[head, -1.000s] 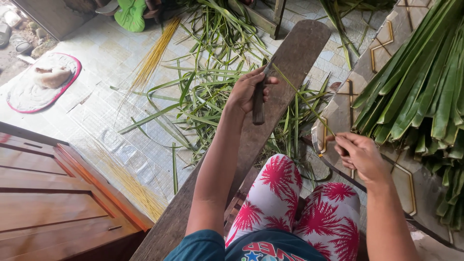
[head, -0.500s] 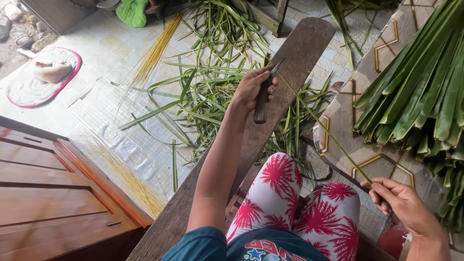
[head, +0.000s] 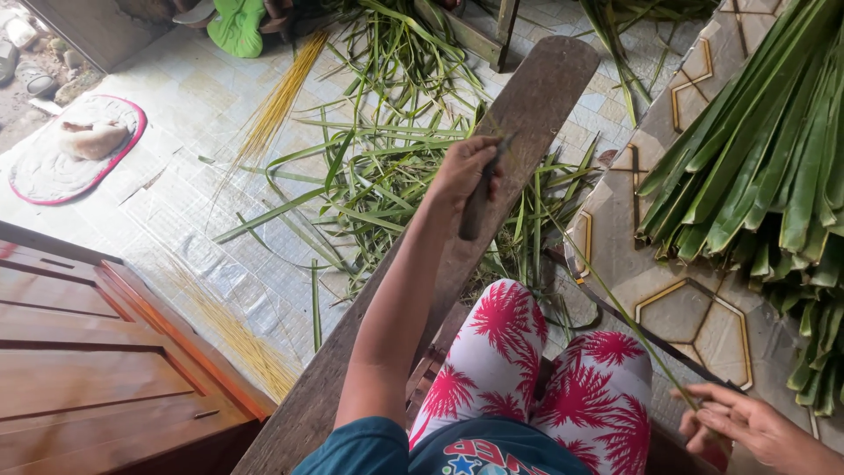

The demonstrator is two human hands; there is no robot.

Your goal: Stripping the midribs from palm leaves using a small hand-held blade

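My left hand [head: 464, 169] is closed around the dark handle of a knife [head: 480, 199], held over a long brown wooden plank [head: 536, 97]. My right hand [head: 747, 425] sits low at the right edge, pinching the near end of a thin green leaf rib [head: 607, 295]. The rib runs diagonally from the knife down to my right hand, above my knees in red-and-white patterned trousers [head: 527, 352].
A stack of long green palm leaves [head: 774, 149] lies on a patterned table [head: 686, 308] at right. Stripped green leaf pieces [head: 387, 176] litter the tiled floor. Bundles of yellow ribs [head: 277, 101] lie on the floor. A wooden cabinet [head: 97, 352] stands at left.
My right hand has drawn the leaf rib down and to the right, away from the knife. My left hand with the knife stayed over the plank.
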